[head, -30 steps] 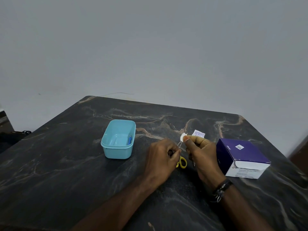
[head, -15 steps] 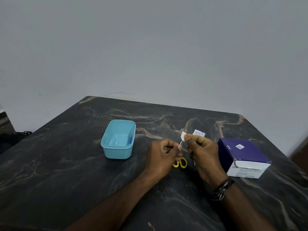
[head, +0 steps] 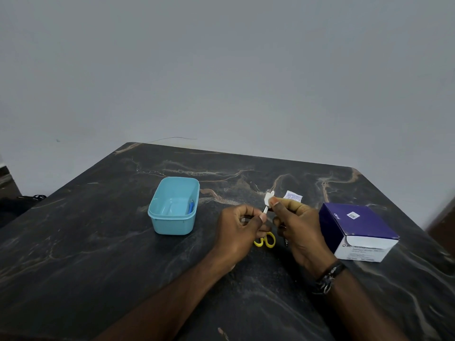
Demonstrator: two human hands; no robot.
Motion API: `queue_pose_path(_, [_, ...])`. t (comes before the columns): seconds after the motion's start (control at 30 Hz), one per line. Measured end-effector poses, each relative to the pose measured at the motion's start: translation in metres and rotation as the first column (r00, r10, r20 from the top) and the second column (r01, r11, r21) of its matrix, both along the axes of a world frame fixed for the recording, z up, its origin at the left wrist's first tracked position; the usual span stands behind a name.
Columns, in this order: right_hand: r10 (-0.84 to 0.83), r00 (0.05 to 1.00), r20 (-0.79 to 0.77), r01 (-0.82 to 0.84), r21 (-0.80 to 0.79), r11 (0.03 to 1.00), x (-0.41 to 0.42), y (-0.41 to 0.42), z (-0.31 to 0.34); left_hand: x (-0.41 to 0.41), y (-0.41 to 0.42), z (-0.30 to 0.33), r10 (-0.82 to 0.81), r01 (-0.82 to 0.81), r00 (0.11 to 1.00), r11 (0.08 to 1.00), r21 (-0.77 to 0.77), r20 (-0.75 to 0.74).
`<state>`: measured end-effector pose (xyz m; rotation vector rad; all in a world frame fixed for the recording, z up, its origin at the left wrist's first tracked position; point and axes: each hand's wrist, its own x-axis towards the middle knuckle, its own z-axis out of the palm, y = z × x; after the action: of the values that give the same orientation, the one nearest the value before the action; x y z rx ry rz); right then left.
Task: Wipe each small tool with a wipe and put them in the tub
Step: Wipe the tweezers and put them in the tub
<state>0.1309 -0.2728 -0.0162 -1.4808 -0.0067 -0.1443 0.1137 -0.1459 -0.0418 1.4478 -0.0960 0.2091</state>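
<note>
My left hand (head: pixel 240 228) pinches a small silver metal tool (head: pixel 265 209) by its lower end, just above the table. My right hand (head: pixel 299 226) holds a small white wipe (head: pixel 268 198) folded around the tool's upper tip. Yellow-handled scissors (head: pixel 265 240) lie on the table under and between my hands, mostly hidden. A thin dark tool (head: pixel 286 241) shows below my right palm. The light blue tub (head: pixel 173 205) stands to the left of my hands with a blue item (head: pixel 190 207) inside against its right wall.
A purple and white box of wipes (head: pixel 357 230) sits at the right. A torn white wipe sachet (head: pixel 293 196) lies behind my right hand. The dark marble table (head: pixel 98 254) ends at a grey wall.
My left hand has shifted slightly and its fingers now pinch the tool higher up. The wipe in my right hand has slid along the tool's tip. The tub and box stayed put.
</note>
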Motion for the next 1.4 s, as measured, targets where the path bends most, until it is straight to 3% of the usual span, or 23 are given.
queue_pose_path(0.63, [0.048,0.999,0.014,-0.047,-0.098,0.994,-0.0006,-0.004,-0.0009,-0.0006,0.0006,-0.0014,0.052,-0.052,0.999,0.996,0.079,0.009])
queue_pose_path(0.7, [0.03,0.999,0.024,-0.027,-0.127,0.992,0.0,-0.0028,-0.0014,0.0004,0.0016,-0.005,0.124,-0.154,0.984,0.951,0.268,0.127])
queue_pose_path(0.77, [0.017,0.999,0.039,-0.012,-0.134,0.991,0.0004,-0.0015,-0.002,-0.0005,0.0026,-0.0064,0.183,-0.307,0.937,0.838,0.451,0.298])
queue_pose_path(0.9, [-0.008,0.997,0.078,0.02,-0.143,0.99,0.0007,-0.0008,-0.0036,-0.0044,0.0027,-0.0012,0.204,-0.455,0.852,0.743,0.491,0.482])
queue_pose_path(1.4, [-0.006,0.984,0.179,0.031,-0.138,0.99,-0.004,0.0038,-0.0004,-0.0082,0.0051,0.0021,0.208,-0.538,0.823,0.583,0.609,0.528])
